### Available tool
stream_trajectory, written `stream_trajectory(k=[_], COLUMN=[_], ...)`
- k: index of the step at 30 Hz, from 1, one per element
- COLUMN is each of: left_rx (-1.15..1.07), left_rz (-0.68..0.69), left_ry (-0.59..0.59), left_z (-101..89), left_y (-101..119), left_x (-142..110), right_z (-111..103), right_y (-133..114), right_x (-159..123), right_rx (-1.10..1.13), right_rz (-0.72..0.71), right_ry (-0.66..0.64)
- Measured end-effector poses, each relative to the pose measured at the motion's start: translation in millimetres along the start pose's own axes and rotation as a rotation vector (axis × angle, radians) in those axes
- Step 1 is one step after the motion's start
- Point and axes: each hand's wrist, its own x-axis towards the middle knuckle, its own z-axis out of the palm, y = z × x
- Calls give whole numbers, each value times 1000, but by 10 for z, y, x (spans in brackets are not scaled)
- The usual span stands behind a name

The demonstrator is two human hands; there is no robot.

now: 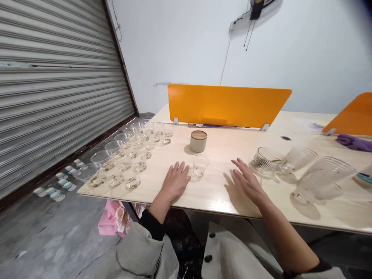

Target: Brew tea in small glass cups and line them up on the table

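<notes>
1. The pale grey sleeves and front of a coarse-woven garment lie nearest, along the bottom of the frame, with round dark buttons at lower centre.
2. The left hand, at centre, is palm down on the smooth, pale wood-grain surface. Its fingers are straight and slightly spread, gripping nothing, with the thumb side close to the clear cup.
3. The right hand, right of centre, is held over the surface, casting a shadow. Its fingers are extended and loosely open, with nothing in them.
4. The clear cup stands between the hands, nearer the left; it is thin-walled and flares towards a round rim.
5. Just behind it stands a squat, matte grey cylindrical canister with a flat, brown wood-grain lid.
6. Left of centre, rows of similar transparent cups stand close together, small dark bits in their bases.
7. At right are a ribbed, see-through round bowl with dark bits inside and tilted stacks of clear cups.
8. Beyond, a glossy orange panel stands upright in pale clamps; soft purple cloth lies bunched at the right edge.
9. A ridged metal shutter fills the upper left; white bottles and a crinkled pink bag are below it, lower left.
</notes>
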Motion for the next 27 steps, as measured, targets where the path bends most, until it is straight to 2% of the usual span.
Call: stream_trajectory(k=[5, 8, 11, 13, 16, 20, 23, 27], left_rx=[-8, -14, -19, -25, -33, -41, -44, -50], left_rz=[11, 17, 18, 19, 14, 6, 8, 7], left_ry=[14, 22, 30, 30, 20, 12, 7, 15], left_z=[12, 18, 14, 8, -3, -15, -16, -6], left_y=[-8, -11, -9, -6, 0, 2, -3, -9], left_x=[7, 5, 0, -2, 0, -1, -6, -9], right_z=[-160, -155, -100, -74, -80, -123, -112, -30], right_y=[-418, -617, -681, -632, -460, -240, -180, -161], right_x=[98, 168, 251, 309, 376, 394, 380, 372], right_rx=[322, 379, 351, 237, -140, -618, -749, -826], right_rz=[89, 86, 26, -19, -4, 28, 10, -4], right_ry=[-64, -104, -102, -36, 49, -69, -144, -165])
